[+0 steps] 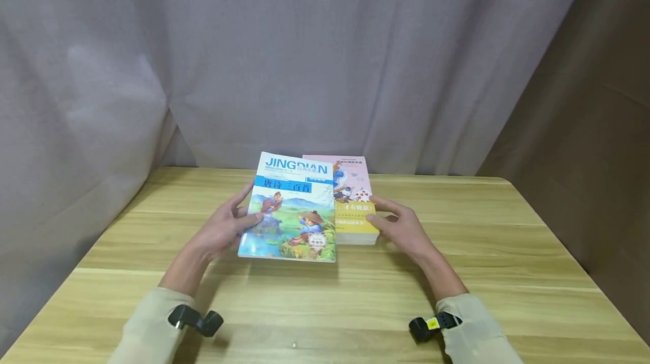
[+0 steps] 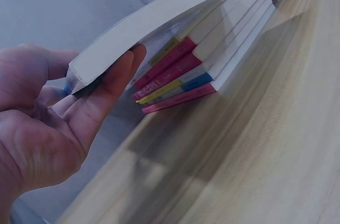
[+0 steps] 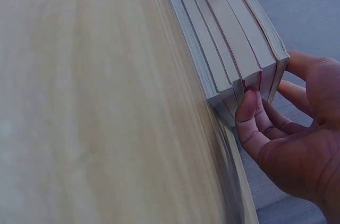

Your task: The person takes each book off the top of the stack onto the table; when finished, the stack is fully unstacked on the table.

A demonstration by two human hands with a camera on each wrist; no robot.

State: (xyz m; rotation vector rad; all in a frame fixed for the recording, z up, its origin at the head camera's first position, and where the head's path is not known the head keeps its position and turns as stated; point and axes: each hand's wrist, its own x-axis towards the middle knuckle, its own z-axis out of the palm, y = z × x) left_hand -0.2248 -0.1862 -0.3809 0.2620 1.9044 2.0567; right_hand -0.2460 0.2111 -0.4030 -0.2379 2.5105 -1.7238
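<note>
My left hand (image 1: 223,228) grips a picture-covered book (image 1: 289,206) with a blue and white cover by its left edge, thumb on the cover and fingers beneath. This book is tilted, raised in front of and partly over a stack of books (image 1: 358,228). On top of the stack lies a pink book (image 1: 355,169) with a yellow band, its left part hidden. Several spines (image 2: 175,83), pink, yellow and blue, show in the left wrist view. At the stack's right side, my right hand (image 1: 403,228) rests its fingertips (image 3: 249,102) against the books, palm apart from them.
The stack stands on a wooden table (image 1: 304,307) near its back edge. Behind it hangs a grey curtain (image 1: 284,59). Black wrist-worn cameras sit on the left sleeve (image 1: 152,319) and right sleeve (image 1: 472,324).
</note>
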